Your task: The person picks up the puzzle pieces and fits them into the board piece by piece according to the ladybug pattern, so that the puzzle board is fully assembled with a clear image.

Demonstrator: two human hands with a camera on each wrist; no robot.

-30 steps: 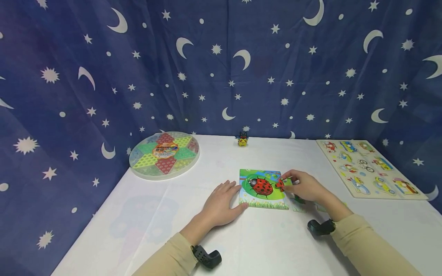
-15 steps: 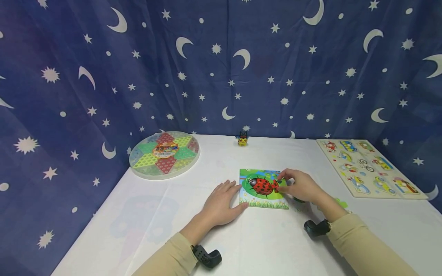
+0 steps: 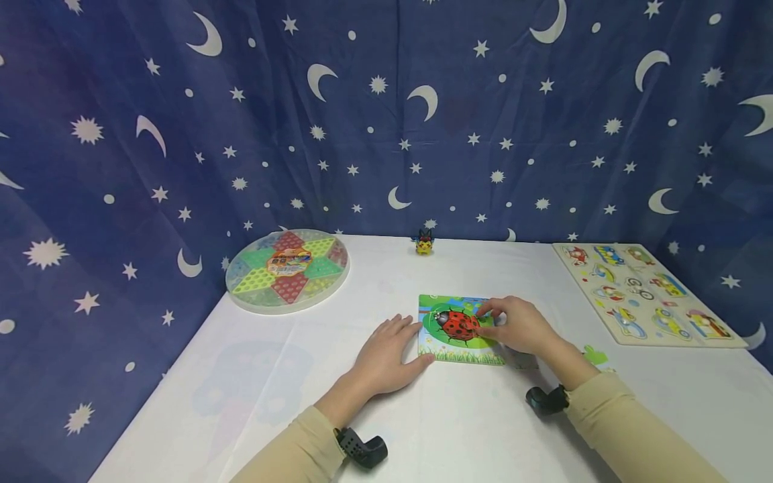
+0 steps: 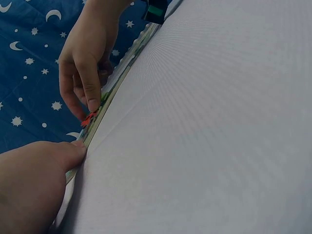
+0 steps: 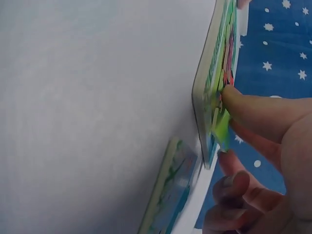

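ladybug board (image 3: pixel 461 357): right hand (image 3: pixel 521 327) pinches red piece (image 4: pixel 87 119) on it; left hand (image 3: pixel 385 357), fingers extended, touches left edge.

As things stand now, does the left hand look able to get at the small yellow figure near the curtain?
Probably yes, with a stretch forward: nothing shows between the left hand and the yellow figure. But it would likely have to leave the ladybug board, which it touches.

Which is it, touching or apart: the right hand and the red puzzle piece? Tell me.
Touching. The left wrist view shows the red puzzle piece pinched between the fingertips of the right hand.
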